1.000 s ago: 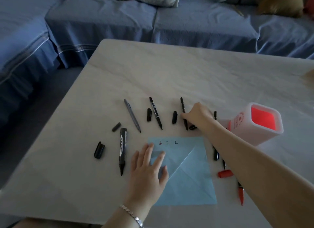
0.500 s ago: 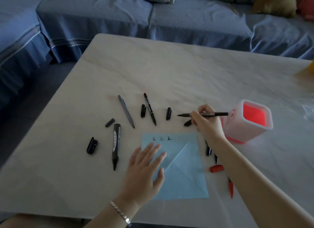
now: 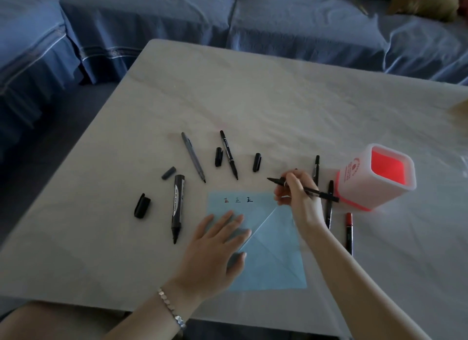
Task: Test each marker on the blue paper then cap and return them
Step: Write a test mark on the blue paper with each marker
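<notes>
Left of the blue paper (image 3: 268, 261), on the worktop (image 3: 253, 99), lie three uncapped pens: a thick marker (image 3: 177, 208), a grey pen (image 3: 193, 157) and a thin black marker (image 3: 229, 155). Around them I count four loose caps, the biggest cap (image 3: 142, 205) farthest out. On the paper the left hand (image 3: 215, 248) lies flat, fingers spread, pinning it below three test marks (image 3: 237, 200). At its far right corner the right hand (image 3: 298, 195) pinches the held marker (image 3: 319, 193), whose tip is not yet on the sheet. I'd keep the sheet pinned and write lightly just right of the marks. Right of the paper lie three more, including a red marker (image 3: 349, 233), near one pink holder (image 3: 374, 177).
</notes>
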